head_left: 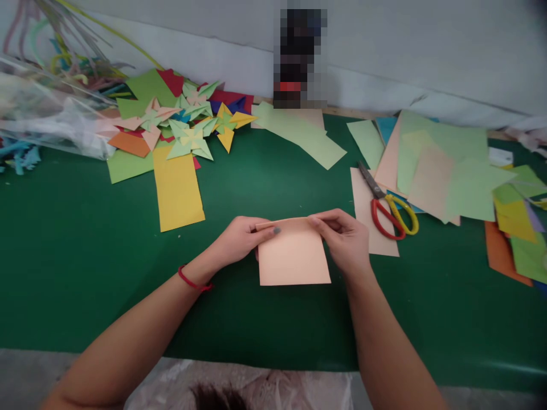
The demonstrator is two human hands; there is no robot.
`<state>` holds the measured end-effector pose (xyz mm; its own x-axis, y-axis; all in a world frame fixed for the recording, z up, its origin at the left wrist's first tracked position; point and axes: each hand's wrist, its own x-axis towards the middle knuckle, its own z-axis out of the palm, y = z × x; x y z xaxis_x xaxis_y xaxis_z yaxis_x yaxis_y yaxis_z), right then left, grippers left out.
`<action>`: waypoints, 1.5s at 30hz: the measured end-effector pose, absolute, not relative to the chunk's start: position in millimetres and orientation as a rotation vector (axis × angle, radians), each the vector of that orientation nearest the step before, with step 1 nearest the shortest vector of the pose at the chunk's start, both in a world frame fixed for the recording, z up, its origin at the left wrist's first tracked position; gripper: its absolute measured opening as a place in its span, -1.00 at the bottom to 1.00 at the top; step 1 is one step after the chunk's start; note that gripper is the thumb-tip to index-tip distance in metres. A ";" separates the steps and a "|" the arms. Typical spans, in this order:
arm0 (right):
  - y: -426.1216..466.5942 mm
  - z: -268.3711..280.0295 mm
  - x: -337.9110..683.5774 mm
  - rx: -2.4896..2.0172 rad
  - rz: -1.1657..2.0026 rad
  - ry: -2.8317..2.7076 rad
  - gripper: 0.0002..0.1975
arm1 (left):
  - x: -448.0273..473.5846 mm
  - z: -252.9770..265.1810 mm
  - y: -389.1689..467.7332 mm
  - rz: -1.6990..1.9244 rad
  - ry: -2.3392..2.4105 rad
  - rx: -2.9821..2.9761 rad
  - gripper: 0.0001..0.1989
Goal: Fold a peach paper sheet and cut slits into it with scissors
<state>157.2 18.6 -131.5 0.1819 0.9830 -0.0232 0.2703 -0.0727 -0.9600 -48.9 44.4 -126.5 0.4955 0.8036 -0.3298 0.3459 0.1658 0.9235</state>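
A peach sheet of paper (294, 259) is held up over the green table, its upper edge bent over. My left hand (245, 239) pinches the upper left corner between thumb and fingers. At the upper right corner, my right hand (344, 236) grips the same sheet, also closed. Some fingertips are hidden behind the paper. To the right of my right hand lie scissors (387, 210) with one red and one yellow handle, partly on another peach sheet (378, 244).
Folded paper stars (192, 136) and coloured sheets pile up at the back left, with a yellow sheet (178, 191) in front. Pale green and peach sheets (444, 165) lie at the right. A clear plastic bag (51, 114) stands far left. A wall (384, 51) borders the green table (94, 273).
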 end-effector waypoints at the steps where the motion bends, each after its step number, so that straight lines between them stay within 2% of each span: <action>1: 18.8 -131.6 157.6 -1.528 0.964 -1.245 -0.90 | -49.1 -126.0 44.6 0.424 1.069 1.411 -0.64; 7: 19.3 -132.4 159.0 -1.549 0.939 -1.244 -0.86 | -50.7 -123.3 44.8 0.365 1.001 1.328 -0.72; 11: 19.5 -132.0 159.4 -1.557 0.963 -1.297 -0.84 | -53.3 -124.3 46.8 0.365 1.041 1.489 -0.68; 17: 20.1 -133.0 160.6 -1.554 1.049 -1.353 -0.82 | -53.0 -125.2 47.3 0.420 1.121 1.671 -0.78; 23: 19.8 -132.8 158.9 -1.541 1.090 -1.377 -0.85 | -51.5 -124.9 46.5 0.423 1.168 1.706 -0.58; 45: 19.5 -136.0 156.6 -1.491 1.079 -1.388 -0.92 | -50.6 -127.6 46.1 0.512 1.220 1.615 -0.62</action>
<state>156.6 19.5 -136.0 0.0287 0.9978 -0.0590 0.3030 -0.0650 -0.9508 -50.6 46.1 -127.6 0.4002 0.8885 -0.2244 0.4625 0.0156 0.8865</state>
